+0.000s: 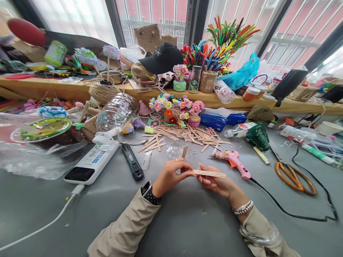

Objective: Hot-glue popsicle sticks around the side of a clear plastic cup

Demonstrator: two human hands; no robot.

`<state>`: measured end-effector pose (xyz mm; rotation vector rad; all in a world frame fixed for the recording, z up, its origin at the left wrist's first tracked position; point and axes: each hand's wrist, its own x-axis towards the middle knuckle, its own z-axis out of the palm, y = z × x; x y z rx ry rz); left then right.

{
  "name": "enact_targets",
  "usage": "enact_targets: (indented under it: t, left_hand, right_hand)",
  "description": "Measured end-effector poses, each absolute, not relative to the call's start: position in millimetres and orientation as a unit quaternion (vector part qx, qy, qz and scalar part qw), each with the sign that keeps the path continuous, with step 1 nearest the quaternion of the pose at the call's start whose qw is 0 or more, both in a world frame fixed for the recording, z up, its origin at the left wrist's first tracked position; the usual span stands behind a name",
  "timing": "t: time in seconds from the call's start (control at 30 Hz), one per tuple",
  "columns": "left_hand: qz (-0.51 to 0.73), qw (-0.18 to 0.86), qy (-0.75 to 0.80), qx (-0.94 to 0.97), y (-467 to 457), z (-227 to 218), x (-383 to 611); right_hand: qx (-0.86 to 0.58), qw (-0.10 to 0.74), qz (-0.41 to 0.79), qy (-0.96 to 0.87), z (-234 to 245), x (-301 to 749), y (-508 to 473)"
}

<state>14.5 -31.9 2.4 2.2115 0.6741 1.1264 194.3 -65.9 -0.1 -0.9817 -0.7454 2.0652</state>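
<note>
Above the grey table, my left hand point(173, 175) pinches the left end of a wooden craft stick point(210, 174). A wavy, glossy line runs along that stick's face. My right hand point(217, 185) holds the same stick from below and behind, its fingers partly hidden. A second craft stick point(184, 151) rises upright just behind my left fingers; I cannot tell whether it is gripped or joined to the first. Beyond my hands lies a loose heap of craft sticks point(187, 134). The pink glue gun point(234, 160) rests on its side to the right of my right hand.
A green utility knife point(132, 162), a clear ruler point(146, 159) and a white power bank point(92, 162) lie on the left. Orange-handled scissors point(294, 178) and the glue gun's black cord point(284, 213) occupy the right. Behind the sticks stand flower ornaments point(194, 112) and a crowded wooden shelf point(160, 96).
</note>
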Motion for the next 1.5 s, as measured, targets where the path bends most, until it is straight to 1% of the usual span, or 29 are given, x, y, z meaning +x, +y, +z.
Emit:
enact_targets:
  t: [0.2, 0.5, 0.7, 0.8, 0.9, 1.03, 1.17, 1.27, 1.4, 1.5]
  left_hand:
    - [0.4, 0.306, 0.246, 0.828, -32.0, 4.1, 14.1]
    - [0.382, 0.312, 0.249, 0.834, -31.8, 2.3, 14.1]
    - [0.371, 0.349, 0.244, 0.826, -32.5, 4.7, 14.0]
    - [0.355, 0.394, 0.246, 0.811, -32.8, 6.5, 13.8]
    - [0.322, 0.468, 0.252, 0.784, -32.3, 7.6, 13.5]
    - [0.284, 0.575, 0.258, 0.723, -30.5, 7.4, 13.4]
    - [0.276, 0.638, 0.251, 0.674, -28.4, 7.0, 13.2]
    - [0.284, 0.638, 0.237, 0.675, -27.1, 8.8, 12.7]
    - [0.318, 0.582, 0.223, 0.714, -26.1, 11.5, 12.1]
    - [0.33, 0.565, 0.214, 0.726, -26.4, 11.7, 12.0]
  right_hand:
    - [-0.383, 0.31, 0.821, -0.289, 1.1, 196.1, -68.0]
    - [-0.391, 0.28, 0.821, -0.306, 1.2, 195.2, -69.5]
    - [-0.395, 0.268, 0.811, -0.338, 9.1, 193.7, -71.2]
    - [-0.412, 0.252, 0.806, -0.342, 7.3, 193.4, -70.5]
    - [-0.429, 0.241, 0.793, -0.36, 5.5, 192.8, -70.6]
    - [-0.438, 0.247, 0.77, -0.393, 6.3, 191.7, -72.9]
    - [-0.435, 0.247, 0.756, -0.423, 5.6, 191.8, -73.8]
    - [-0.418, 0.253, 0.751, -0.443, 4.1, 192.5, -73.0]
    - [-0.392, 0.266, 0.768, -0.43, 4.8, 192.4, -72.2]
    - [-0.396, 0.259, 0.778, -0.413, 5.5, 190.5, -71.5]
